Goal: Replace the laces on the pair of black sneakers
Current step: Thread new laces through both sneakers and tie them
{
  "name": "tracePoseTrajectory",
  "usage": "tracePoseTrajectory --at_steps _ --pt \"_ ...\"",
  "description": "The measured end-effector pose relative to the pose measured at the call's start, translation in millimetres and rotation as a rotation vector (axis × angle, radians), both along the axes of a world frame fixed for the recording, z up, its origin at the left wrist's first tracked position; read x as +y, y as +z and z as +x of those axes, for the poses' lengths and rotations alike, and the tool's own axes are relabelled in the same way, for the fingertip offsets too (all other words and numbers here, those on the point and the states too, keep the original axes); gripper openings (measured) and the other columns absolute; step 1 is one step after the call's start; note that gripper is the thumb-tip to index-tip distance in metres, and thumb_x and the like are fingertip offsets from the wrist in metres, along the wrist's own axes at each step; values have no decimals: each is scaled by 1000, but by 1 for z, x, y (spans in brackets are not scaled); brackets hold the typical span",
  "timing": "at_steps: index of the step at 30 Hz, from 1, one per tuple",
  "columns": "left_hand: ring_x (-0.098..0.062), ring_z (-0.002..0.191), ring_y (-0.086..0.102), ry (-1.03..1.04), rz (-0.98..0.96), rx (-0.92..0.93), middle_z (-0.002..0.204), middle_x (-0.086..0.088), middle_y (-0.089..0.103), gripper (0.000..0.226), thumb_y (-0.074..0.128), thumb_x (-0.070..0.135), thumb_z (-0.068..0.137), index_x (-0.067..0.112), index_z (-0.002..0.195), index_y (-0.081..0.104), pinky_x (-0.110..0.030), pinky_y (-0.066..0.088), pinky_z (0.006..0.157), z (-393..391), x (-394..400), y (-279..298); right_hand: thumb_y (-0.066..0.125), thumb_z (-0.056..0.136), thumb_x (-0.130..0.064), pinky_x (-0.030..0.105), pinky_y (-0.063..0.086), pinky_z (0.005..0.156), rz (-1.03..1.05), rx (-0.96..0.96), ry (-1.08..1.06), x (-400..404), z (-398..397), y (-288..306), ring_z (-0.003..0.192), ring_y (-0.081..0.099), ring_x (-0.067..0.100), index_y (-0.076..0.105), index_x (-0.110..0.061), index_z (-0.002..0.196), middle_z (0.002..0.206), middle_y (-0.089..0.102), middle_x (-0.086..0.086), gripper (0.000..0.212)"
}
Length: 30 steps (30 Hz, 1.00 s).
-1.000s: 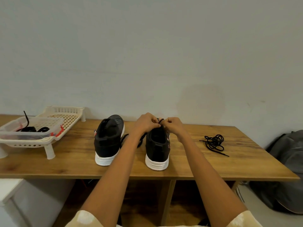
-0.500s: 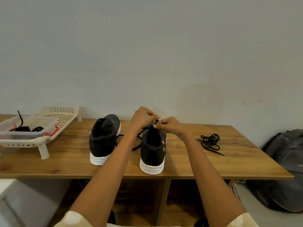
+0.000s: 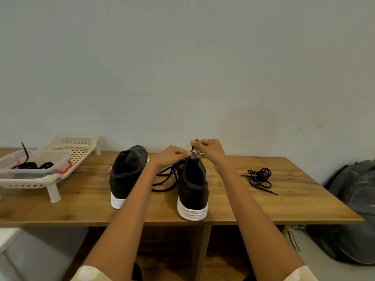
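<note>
Two black sneakers with white soles stand heel-first toward me on the wooden table [image 3: 81,205]. The left sneaker [image 3: 126,175] has no hand on it. Over the right sneaker [image 3: 192,187] both hands work a black lace [image 3: 166,179] whose slack loops lie on the table between the shoes. My right hand [image 3: 209,149] pinches the lace end and holds it up above the shoe. My left hand [image 3: 172,156] grips the lace at the shoe's top, fingers curled. The eyelets are hidden behind the hands.
A loose bundle of black lace [image 3: 260,178] lies on the table to the right. At far left a cream rack [image 3: 54,179] carries a clear tub [image 3: 48,169] holding more black laces. A grey bag [image 3: 357,209] sits on the floor beyond the table's right edge.
My right hand has risen, drawing the lace end up from the right sneaker. The left hand stays at the shoe's top. More slack lace shows between the shoes.
</note>
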<state>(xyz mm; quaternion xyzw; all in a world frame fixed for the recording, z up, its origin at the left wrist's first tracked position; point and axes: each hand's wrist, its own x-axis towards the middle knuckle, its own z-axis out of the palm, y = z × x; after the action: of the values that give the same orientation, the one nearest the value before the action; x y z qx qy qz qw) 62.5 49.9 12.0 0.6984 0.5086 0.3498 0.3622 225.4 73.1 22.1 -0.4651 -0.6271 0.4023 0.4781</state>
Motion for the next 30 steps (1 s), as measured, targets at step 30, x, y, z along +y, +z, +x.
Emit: tracePoseTrajectory --at_steps 30 --pt "-14 84 53 -71 12 49 95 -6 57 12 56 31 93 19 93 59 -22 42 72 -5 7 -11 63 91 -21 29 60 62 113 422 -108 -12 -5 25 58 67 16 68 -8 97 83 72 7 15"
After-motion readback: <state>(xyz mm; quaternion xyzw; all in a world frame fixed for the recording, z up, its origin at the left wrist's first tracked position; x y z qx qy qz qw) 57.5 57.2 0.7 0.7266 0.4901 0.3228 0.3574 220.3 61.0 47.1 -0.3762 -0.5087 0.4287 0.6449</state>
